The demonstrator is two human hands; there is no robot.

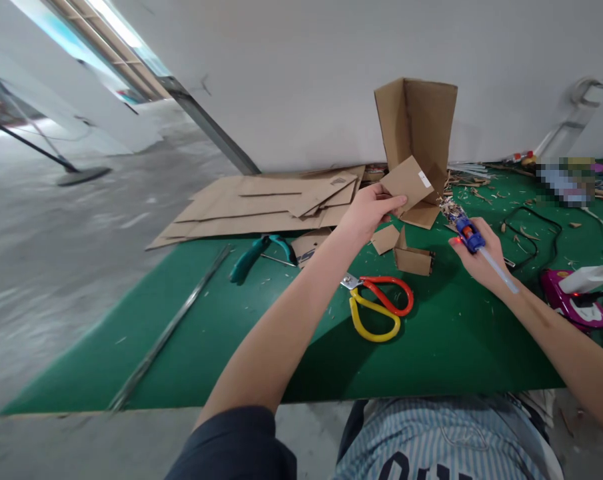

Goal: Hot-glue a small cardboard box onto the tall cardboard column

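Green table (261, 360) is extending beneath the left hand (371, 208) and the right hand (486, 257). A stack of flat cardboard sheets (241, 207) is lying to the left of and beyond the left fingers (395, 203). A folded cardboard upright (428, 133) is standing beyond both sets of fingers, behind the gap between left and right fingers (462, 253). A bundle of thin strips (176, 323) is lying well to the left of the left fingers. Red-and-yellow-handled scissors (380, 308) are lying on the near side of the left fingers, the left forearm (281, 320) covering part of the blades. Teal pliers (248, 261) are resting to the left of the left fingers. A purple box (556, 288) is sitting right of the right fingers and is carrying a white plug (584, 279). The right fingers are gripping a blue glue gun (471, 235), its tip pointing toward the left fingers. The left fingers are pinching a cardboard piece (408, 179) near that tip; contact between them: cannot tell. A small folded cardboard bracket (414, 261) is resting below the left fingers, between the hands.
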